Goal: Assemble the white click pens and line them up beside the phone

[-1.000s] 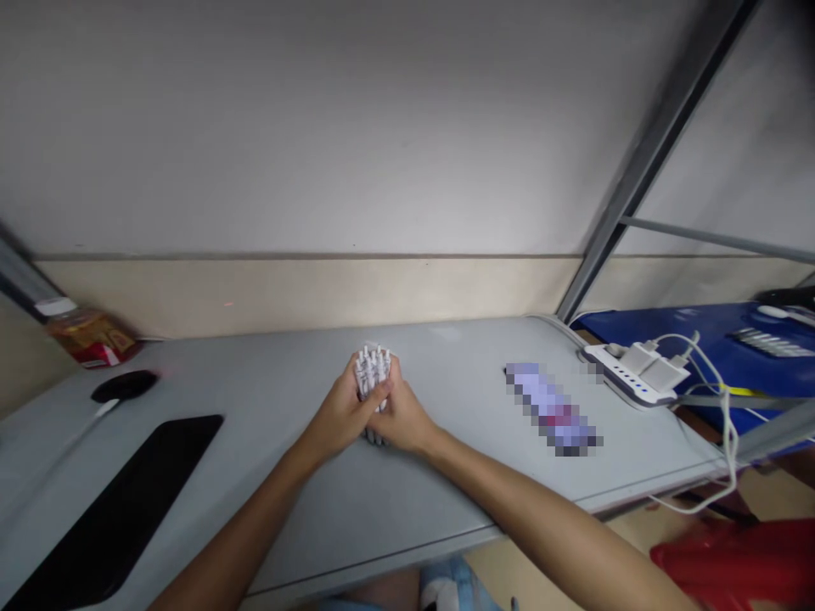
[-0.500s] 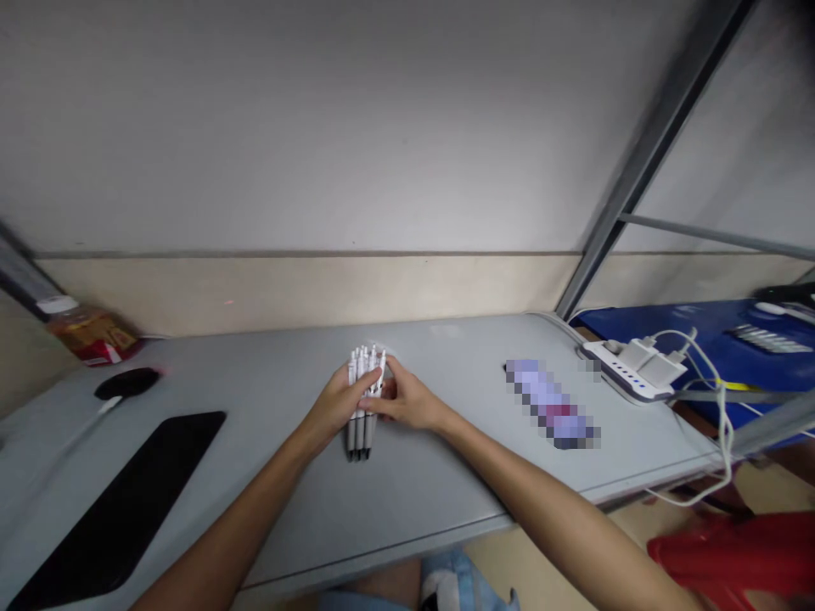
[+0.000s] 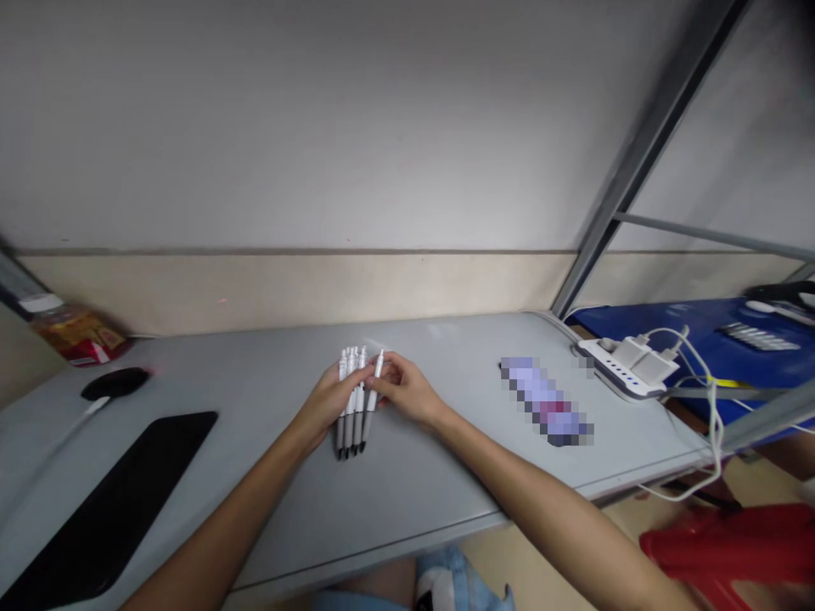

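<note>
At the middle of a grey desk [image 3: 446, 475], a bundle of white-and-grey pens [image 3: 349, 424] is held in the left hand [image 3: 326, 399], whose thumb is laid across the white upper barrels. The pens are aligned side by side, with their white tops directed toward the wall [image 3: 318, 127] and their dark tips toward the near edge; whether the desk is touched by the tips cannot be told. At the right side of the bundle, a single pen [image 3: 373, 399] is pinched lightly by the right hand [image 3: 407, 390], the thumb and fingers being only partly closed. This pen is slanted, its top inclined to the right and its lower end set close beside the others.

To the left, a long black mat [image 3: 115, 509], a black disc [image 3: 115, 383] joined to a white lead [image 3: 97, 406], and a white-capped bottle [image 3: 80, 333] are seen. To the right, a flat object [image 3: 544, 403] is obscured by pixelation; beyond it, a white power strip [image 3: 621, 372] is fitted with plugs. Farther right, a row of slender items [image 3: 757, 337] is laid on a blue surface [image 3: 662, 327].
</note>
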The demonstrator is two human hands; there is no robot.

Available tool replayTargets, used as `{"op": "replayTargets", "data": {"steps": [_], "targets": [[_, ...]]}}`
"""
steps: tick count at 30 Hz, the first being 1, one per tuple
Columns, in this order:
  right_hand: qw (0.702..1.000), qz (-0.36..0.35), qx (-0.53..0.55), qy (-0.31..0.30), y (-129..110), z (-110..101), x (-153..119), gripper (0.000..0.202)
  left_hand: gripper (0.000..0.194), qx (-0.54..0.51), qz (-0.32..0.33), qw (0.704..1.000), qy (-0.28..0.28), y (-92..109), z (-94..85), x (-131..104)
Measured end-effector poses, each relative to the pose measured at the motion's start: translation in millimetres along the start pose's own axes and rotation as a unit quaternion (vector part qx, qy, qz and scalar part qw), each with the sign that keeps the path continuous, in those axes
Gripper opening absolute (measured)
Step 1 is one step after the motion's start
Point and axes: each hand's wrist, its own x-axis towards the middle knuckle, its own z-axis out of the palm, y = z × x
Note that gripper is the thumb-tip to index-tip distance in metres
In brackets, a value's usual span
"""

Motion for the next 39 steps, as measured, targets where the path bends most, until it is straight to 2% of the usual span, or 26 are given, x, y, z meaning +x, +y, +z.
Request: {"op": "replayTargets", "data": {"steps": [3,5,6,8,11,13,15,18,20,27,34,36,39], "targets": [[0.998,0.015,-0.018,0.057,-1,-3,1,0.021,0.030,0.096,0.009,0.994,0.045,-2,-5.5,1],[0.994,0.013,-0.050,0.094,-1,-6,2,0.021,0.026,0.191,0.034,0.977,0.087,-4,-10.4,3],[0.992,0.008,-0.067,0.105,-1,-8,2,0.021,0.025,0.245,0.046,0.963,0.103,-5,-12.6,4],[0.989,-0.006,-0.096,0.114,-1,-11,3,0.020,0.026,0.359,0.050,0.927,0.098,-5,-15.1,6],[0.986,-0.018,-0.123,0.110,-1,-13,3,0.020,0.032,0.501,0.013,0.860,0.098,-6,-13.0,5],[0.984,-0.023,-0.141,0.104,0,-13,3,0.021,0.038,0.548,-0.015,0.828,0.118,-8,-9.4,4],[0.982,-0.029,-0.157,0.103,1,-13,2,0.022,0.049,0.565,-0.019,0.812,0.145,-11,-6.3,3],[0.980,-0.029,-0.168,0.105,0,-13,2,0.022,0.067,0.566,-0.003,0.807,0.167,-17,-5.3,3],[0.980,-0.020,-0.167,0.105,-1,-13,1,0.022,0.071,0.565,-0.001,0.809,0.162,-20,-6.7,4],[0.981,0.037,-0.171,0.078,1,-17,3,0.028,0.063,0.595,0.001,0.795,0.115,-20,-8.8,5],[0.931,-0.007,-0.363,0.038,1,-19,-4,0.020,0.056,0.616,0.027,0.780,0.111,-20,-6.8,4],[0.921,-0.021,-0.387,0.027,0,-18,-5,0.023,0.056,0.609,0.039,0.785,0.111,-21,-7.2,4],[0.915,-0.034,-0.401,0.020,1,-18,-5,0.023,0.051,0.581,0.046,0.808,0.092,-21,-8.5,6]]}}
